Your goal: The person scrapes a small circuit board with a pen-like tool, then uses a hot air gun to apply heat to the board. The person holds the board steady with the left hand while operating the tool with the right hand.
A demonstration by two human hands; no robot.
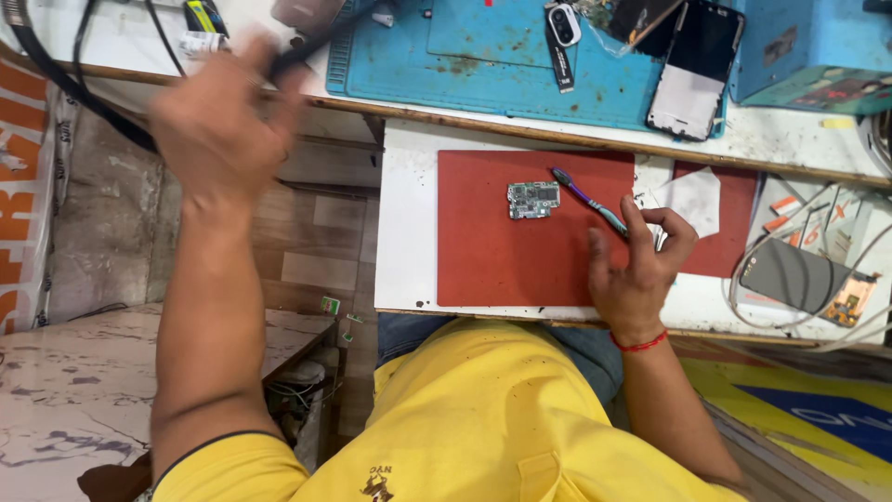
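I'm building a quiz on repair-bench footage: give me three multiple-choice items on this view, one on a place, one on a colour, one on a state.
1. Where does the small circuit board lie?
A. on the red mat
B. on the blue mat
C. on the floor

2. What colour is the band on the right wrist?
A. green
B. red
C. white

3. What is the right hand doing?
A. resting flat and empty
B. holding a phone
C. holding a brush by its handle end

Answers: 1 A, the board sits on the red mat; 2 B, a red thread circles the wrist; 3 C, the fingers pinch the brush, its head near the board.
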